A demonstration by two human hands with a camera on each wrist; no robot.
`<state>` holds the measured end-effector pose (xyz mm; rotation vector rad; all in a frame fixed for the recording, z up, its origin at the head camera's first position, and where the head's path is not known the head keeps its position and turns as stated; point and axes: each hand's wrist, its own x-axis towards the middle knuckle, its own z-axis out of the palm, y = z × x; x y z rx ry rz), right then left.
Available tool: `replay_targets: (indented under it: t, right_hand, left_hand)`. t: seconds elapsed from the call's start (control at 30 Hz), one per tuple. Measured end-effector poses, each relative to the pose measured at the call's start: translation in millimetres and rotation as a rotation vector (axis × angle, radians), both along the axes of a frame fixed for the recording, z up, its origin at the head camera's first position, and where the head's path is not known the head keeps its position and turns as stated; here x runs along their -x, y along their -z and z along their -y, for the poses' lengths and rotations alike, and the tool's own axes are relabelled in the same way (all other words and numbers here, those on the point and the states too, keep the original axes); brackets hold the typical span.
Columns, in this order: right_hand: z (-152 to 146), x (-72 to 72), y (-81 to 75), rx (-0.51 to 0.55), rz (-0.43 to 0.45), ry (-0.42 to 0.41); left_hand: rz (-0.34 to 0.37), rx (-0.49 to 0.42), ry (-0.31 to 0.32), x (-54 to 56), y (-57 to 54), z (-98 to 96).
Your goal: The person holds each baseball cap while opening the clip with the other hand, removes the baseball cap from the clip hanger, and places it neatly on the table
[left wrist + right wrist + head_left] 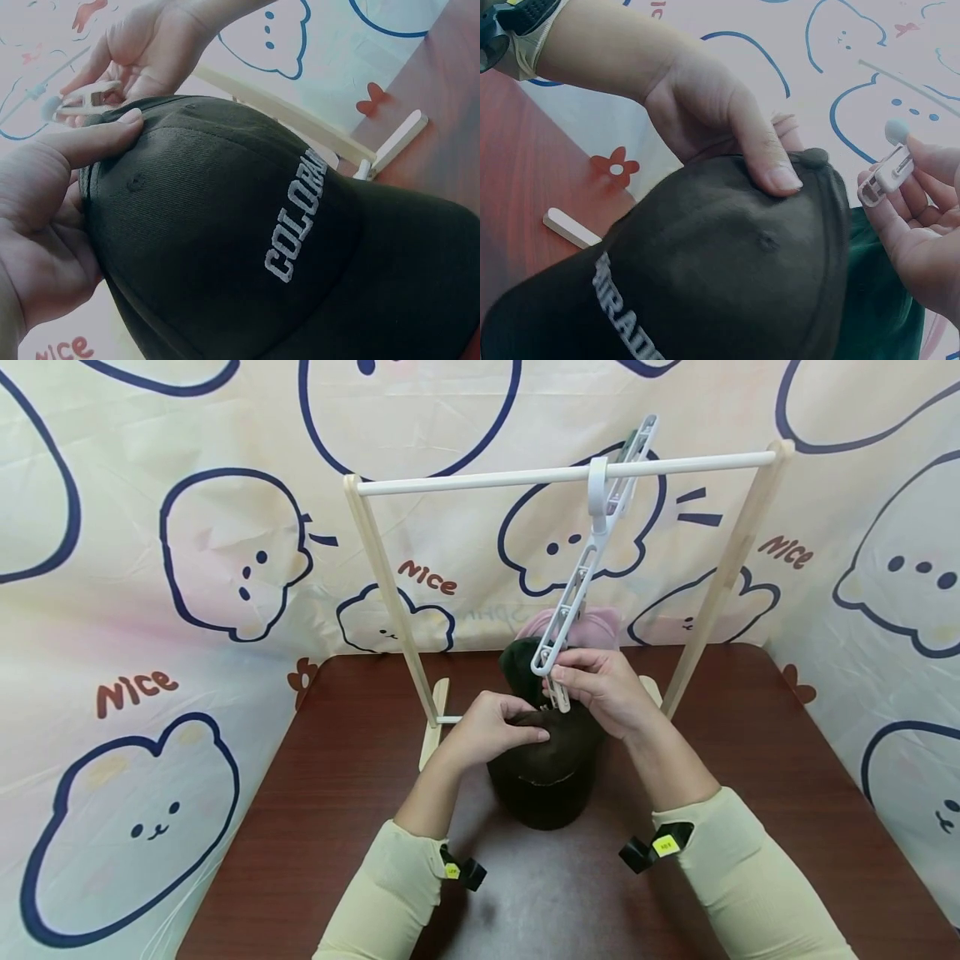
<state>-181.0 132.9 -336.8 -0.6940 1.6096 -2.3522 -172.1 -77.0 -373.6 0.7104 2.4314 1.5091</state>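
Left hand (491, 728) pinches the dark cap (543, 777) at its crown, thumb on top | right hand (606, 689) pinches a white clip (559, 697) at the hanger's (597, 538) near end | cap just below that end, over the table (315, 827), brim toward the person | hanger hooked on white rod (480, 480)

Your sleeves (750, 877) are pale yellow-green, your wristbands (637, 855) black with yellow labels (665, 845). Your cap (543, 781) is dark olive-brown with whitish lettering (296, 223); you also have deep-green cloth (881, 292) and a pink item (597, 631). You face a white hanger (600, 527) and clip (891, 178), white crossbar (487, 480), pale wood posts (392, 602), reddish-brown surface (330, 827) and cream backdrop (277, 435) patterned with navy animal outlines (165, 568).
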Motion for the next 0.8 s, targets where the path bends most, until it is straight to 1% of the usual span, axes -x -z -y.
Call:
replay_targets:
  t: [0.27,0.47,0.7,0.8]
  right_hand:
    - [-3,0.6,0.4,-0.032,-0.008,0.002]
    - [-4,0.0,1.3,-0.026,0.007,-0.002]
    - [-5,-0.5,3.2,-0.014,0.024,-0.016]
    - [-5,-0.3,4.3,-0.017,0.027,-0.021]
  left_hand:
    - [0.002,-0.004,-0.029,1.8,6.7,23.1]
    - [0.027,-0.002,-0.053,0.6,9.1,36.6]
    - [0.091,0.008,-0.080,-1.4,10.2,51.7]
    - [0.114,-0.001,-0.092,-3.1,10.0,58.9]
